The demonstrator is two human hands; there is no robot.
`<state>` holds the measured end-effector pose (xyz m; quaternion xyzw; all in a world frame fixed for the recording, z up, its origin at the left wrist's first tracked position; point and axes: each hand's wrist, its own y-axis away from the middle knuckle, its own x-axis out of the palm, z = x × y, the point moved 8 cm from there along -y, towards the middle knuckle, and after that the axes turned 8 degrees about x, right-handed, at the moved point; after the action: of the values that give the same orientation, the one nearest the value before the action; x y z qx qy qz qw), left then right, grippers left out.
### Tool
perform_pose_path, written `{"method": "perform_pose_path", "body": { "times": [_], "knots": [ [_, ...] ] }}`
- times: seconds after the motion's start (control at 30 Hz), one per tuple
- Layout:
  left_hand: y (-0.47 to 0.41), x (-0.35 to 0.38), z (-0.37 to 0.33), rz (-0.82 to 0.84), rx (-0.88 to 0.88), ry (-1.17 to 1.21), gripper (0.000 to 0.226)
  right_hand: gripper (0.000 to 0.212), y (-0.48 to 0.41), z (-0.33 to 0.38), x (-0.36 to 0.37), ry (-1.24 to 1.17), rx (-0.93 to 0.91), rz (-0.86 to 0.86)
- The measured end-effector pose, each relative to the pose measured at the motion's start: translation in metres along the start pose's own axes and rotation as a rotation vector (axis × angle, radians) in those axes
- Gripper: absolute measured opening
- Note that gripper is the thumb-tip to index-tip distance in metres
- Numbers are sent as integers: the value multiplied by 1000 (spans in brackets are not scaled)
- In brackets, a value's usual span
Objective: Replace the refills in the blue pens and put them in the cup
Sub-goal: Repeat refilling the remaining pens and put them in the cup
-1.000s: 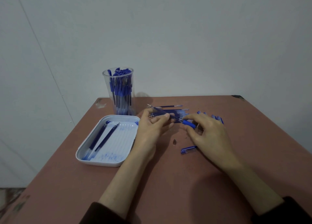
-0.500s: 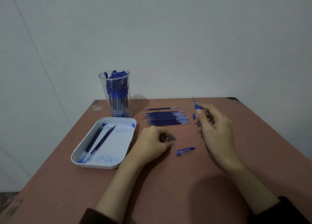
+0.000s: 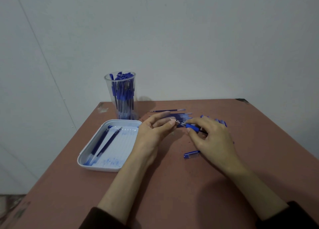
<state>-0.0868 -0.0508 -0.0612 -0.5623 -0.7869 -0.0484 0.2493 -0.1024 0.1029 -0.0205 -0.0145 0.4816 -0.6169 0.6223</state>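
Here left hand [image 3: 155, 130] and right hand [image 3: 212, 139] pinch the pen [image 3: 193, 127]; refills [image 3: 183, 115] behind, cap [image 3: 191, 154] nearby.

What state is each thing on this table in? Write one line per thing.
Cup, upright, packed with pens.
Tray, ink-smeared, holds two refills.
Spare refills, lying in a row.
Pen, uncapped, gripped by right hand.
Tip, pinched by left hand at the pen's front.
Cap, loose on the table.
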Motion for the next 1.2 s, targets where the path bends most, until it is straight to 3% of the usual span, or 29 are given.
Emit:
{"method": "perform_pose_path", "body": {
  "times": [0.2, 0.43, 0.63, 0.9, 1.03, 1.2],
  "knots": [
    [2, 6, 1, 92, 64, -207, 26, 15, 1, 1, 4, -3, -12, 34],
    [1, 13, 1, 122, 59, -52, 33, 15, -1, -4, 7, -248, 139, 112],
    [0, 8, 1, 80, 84, -117, 33, 15, 0, -5, 10, -451, 209, 162],
    [3, 18, 9, 178, 35, -82, 32, 20, 1, -1, 12, -464, 204, 205],
    [4, 16, 0, 130, 104, -149, 20, 18, 0, 1, 13, -547, 213, 217],
    [2, 14, 5, 153, 79, -87, 33, 16, -1, -5, 12, -545, 233, 185]
  ]
}}
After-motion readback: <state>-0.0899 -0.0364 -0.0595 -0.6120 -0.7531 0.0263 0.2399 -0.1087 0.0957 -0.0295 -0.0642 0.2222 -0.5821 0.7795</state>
